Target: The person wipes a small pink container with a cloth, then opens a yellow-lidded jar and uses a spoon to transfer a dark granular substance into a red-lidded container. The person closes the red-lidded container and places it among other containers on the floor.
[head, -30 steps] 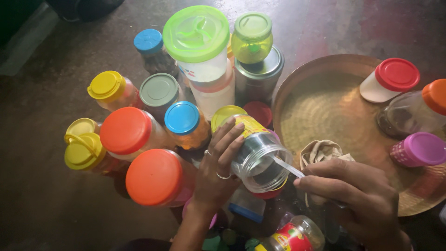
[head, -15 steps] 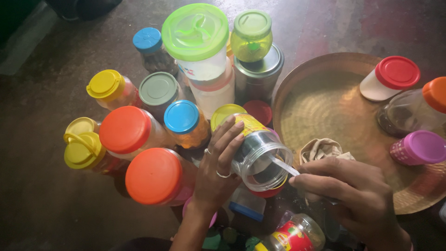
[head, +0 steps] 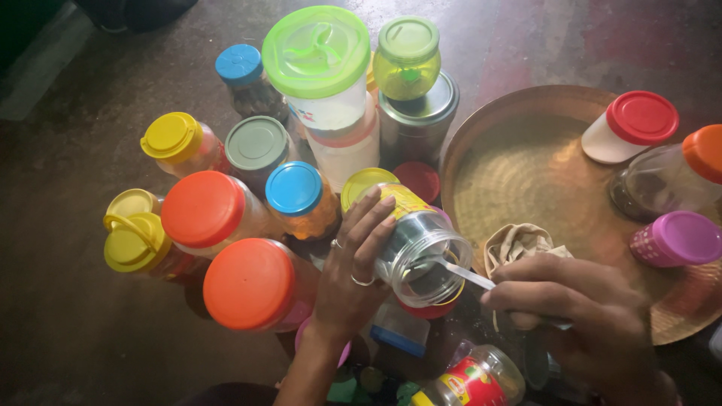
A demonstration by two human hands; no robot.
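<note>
While my left hand (head: 353,282) wraps the tilted clear plastic jar with the yellow label (head: 415,239) around its body, fingers spread over the label and thumb underneath, my right hand (head: 583,316) pinches the handle of a thin white plastic spoon (head: 460,274) whose bowl reaches inside the open mouth. The jar sits in the air just above the cluster of containers, mouth turned toward my right side. I judge it light and nearly empty, with smooth walls that could slip, so the labelled middle is the best place to hold it; the thin wall would probably flex if I squeezed hard. The spoon looks flimsy and may bend if I scrape with force, so a short pinch near the mouth seems wiser.

Room is tight. The blue-lidded amber jar (head: 301,197) and the big orange-lidded jar (head: 252,284) stand just beside my left knuckles, and a red lid (head: 418,180) lies near the jar's base. A crumpled beige cloth (head: 519,242) lies on the rim of the round brass tray (head: 526,165), touching my right fingers. The tray's bare centre is the open space; the dark floor (head: 68,316) to the left is free too.
</note>
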